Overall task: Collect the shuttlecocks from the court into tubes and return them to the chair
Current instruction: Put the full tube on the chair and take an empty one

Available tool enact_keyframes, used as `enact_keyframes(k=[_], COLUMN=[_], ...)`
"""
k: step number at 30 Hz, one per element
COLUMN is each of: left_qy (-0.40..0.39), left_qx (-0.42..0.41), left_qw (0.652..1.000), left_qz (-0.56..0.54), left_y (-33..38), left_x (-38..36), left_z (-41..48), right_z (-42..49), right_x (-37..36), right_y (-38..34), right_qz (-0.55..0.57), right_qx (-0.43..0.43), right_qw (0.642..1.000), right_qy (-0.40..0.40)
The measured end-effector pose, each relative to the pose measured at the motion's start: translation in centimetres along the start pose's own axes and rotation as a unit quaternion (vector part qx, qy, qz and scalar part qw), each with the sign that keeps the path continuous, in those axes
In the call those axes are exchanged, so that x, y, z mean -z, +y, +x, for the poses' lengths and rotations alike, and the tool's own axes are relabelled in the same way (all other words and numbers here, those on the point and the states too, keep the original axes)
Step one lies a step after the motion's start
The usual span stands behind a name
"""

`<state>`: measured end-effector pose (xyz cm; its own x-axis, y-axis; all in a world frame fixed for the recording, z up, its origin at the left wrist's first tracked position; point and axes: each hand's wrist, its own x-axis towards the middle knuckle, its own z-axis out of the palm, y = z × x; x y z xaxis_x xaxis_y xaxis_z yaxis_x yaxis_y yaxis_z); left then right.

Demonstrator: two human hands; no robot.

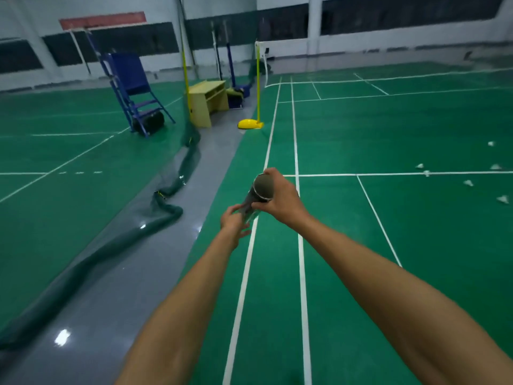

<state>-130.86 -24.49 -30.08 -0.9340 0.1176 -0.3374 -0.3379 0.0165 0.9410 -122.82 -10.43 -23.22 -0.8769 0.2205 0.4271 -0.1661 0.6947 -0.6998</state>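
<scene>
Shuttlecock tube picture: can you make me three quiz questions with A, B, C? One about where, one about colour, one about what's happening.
1. Where do the loose shuttlecocks lie?
A) on the green court, far right
B) on the wooden desk
C) on the grey walkway

2. What colour is the net post's base?
A) red
B) yellow
C) black

3. How is the tube?
A) lying on the floor
B) held in two hands
C) standing on a step

Answers:
1 A, they dot the court at the right edge.
2 B, it is bright yellow.
3 B, the right hand has its grip round the open top, the left hand round the bottom.
</scene>
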Motion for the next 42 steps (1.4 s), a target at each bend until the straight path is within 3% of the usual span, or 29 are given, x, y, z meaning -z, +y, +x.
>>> enact_keyframes(k=[2, 4, 6, 11, 20, 29, 33, 38, 42], left_qy=[-0.096, -0.143, -0.157, -0.171, -0.276, -0.385, -0.393, -0.374, -0.388], left_qx=[-0.109, -0.226, -0.312, -0.434, -0.457, -0.460, -0.456, -0.408, -0.426], left_qw=[0.985, 0.948, 0.915, 0.864, 0.816, 0.783, 0.783, 0.821, 0.800], left_qz=[0.089, 0.174, 0.204, 0.189, 0.221, 0.164, 0.159, 0.143, 0.167], left_y=[0.9, 1.6, 1.9, 2.8, 7.6, 9.2, 8.9, 9.3, 9.1], left_x=[-5.9, -11.2, -16.3, -28.1, -52.9, -79.6, -91.5, -105.8, -116.3], left_z=[0.6, 2.0, 4.1, 11.0, 22.2, 22.3, 21.8, 20.0, 18.5], right_z=[1.1, 2.4, 3.9, 9.5, 20.8, 24.1, 24.2, 24.0, 23.1], right_x=[2.3, 4.4, 6.5, 12.1, 26.3, 45.2, 54.3, 67.7, 76.9], right_y=[3.9, 7.8, 11.6, 21.3, 37.4, 52.4, 59.8, 67.6, 73.0], right_qz=[-0.038, -0.067, -0.080, -0.127, -0.167, -0.199, -0.213, -0.248, -0.266], right_qx=[0.011, 0.006, 0.004, 0.005, -0.100, -0.150, -0.152, -0.175, -0.218], right_qw=[0.999, 0.996, 0.993, 0.983, 0.962, 0.934, 0.929, 0.926, 0.910], right_qy=[0.025, 0.053, 0.089, 0.135, 0.193, 0.255, 0.263, 0.224, 0.232])
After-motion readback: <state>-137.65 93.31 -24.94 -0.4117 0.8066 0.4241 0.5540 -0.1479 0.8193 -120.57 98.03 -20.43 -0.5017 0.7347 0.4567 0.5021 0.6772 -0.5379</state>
